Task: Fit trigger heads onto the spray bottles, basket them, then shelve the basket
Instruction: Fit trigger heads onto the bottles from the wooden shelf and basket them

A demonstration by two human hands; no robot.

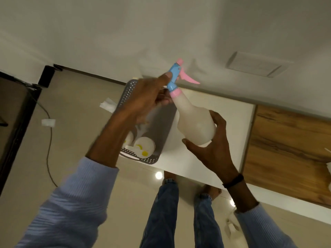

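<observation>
Your one camera sits on your head. It looks forward and down, very close to your hands in the middle of the frame. The white bench (pixel 206 167) and the floor (pixel 77 133) lie below.

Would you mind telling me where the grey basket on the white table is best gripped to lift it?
Probably by the two short end rims of the basket, one hand from each end. It is long and narrow, open-topped, with bottles lying inside, so holding both ends should keep it level.
</observation>
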